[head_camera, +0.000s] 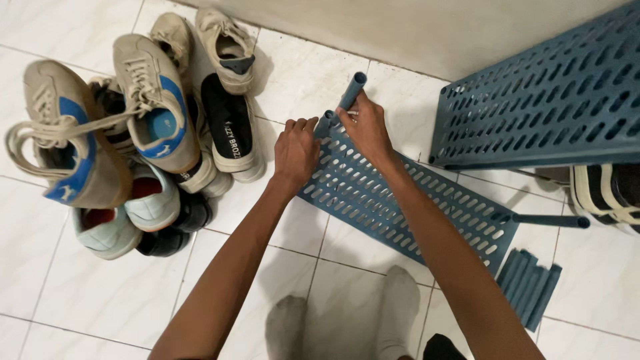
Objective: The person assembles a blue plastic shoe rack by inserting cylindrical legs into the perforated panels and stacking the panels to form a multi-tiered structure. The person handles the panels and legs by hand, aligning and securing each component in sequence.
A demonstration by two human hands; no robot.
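No packages or signs in view; one black insole carries white lettering, lying among the shoes piled at left on the floor.

Your arms both reach forward and down, wrists near each other above the far end of the panel, a blue perforated shelf lying flat on the tiles.

Your left hand is curled shut, knuckles up, pressing at the panel's far corner.

Your right hand has its fingers closed around a blue tube, which stands tilted at that same corner, its open end poking past your fingertips.

1 more tube sticks from the panel's near corner. Spare tubes lie bundled beside it. A 2nd panel sits at upper right.
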